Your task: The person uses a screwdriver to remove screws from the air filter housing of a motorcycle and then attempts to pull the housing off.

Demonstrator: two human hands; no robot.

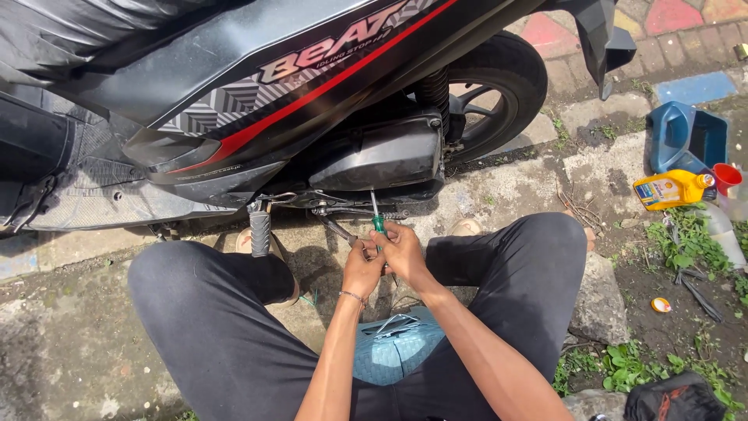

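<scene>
1. Right hand (403, 251): fingers curled closed around the green handle of a screwdriver (377, 218), whose shaft rises from the fingertips to the underside of the black engine cover (379, 156).
2. Left hand (362, 269): just beside and touching the right, fingers bent inward toward the same handle; whether they grip it cannot be told. A thin bracelet circles the wrist.
3. Scooter (257, 70): black with a red stripe, directly beyond the fingers; rear wheel (499, 78) up and right of them.
4. Footpeg (259, 231): ribbed, left of the fingers.
5. Metal lever (336, 228): just left of the fingertips, under the engine cover.
6. Blue container (393, 343): below the hands, between the person's knees, holding metal tools.
7. Yellow oil bottle (670, 189): lying well right of the fingers; blue drain pan (686, 136) behind it, red cup (727, 178) beside it.
8. Ground: cracked paving with weeds.
</scene>
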